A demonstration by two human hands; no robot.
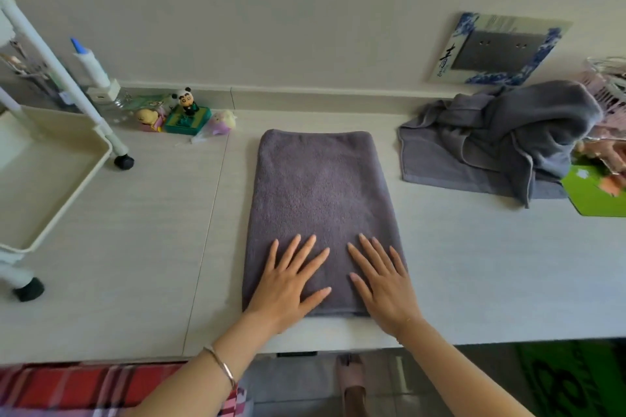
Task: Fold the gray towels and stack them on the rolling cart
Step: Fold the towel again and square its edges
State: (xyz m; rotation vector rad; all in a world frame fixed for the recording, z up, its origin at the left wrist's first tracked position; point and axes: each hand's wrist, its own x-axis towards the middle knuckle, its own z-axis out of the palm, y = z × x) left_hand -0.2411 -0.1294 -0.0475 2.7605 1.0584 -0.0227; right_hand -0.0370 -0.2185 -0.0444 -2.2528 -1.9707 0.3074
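- Head view: gray towel (321, 206) lies flat on the table (135, 247) as a long folded rectangle, its short end close to the near table edge
- left hand (288, 284) and right hand (382, 284) lie palm-down side by side on the towel's near end, fingers straight and spread; both press, neither grips anything
- Step looks like smoothing the fold before the next fold
- To do it well: sweep both palms from the near end to the far end, keep the long sides square, then bring the far end over and match the corners
- rolling cart (61, 186) stands at the left, well apart from the towel; no towel on the tray part that shows
- crumpled gray towels (501, 139) sit far right, apart, not yet folded
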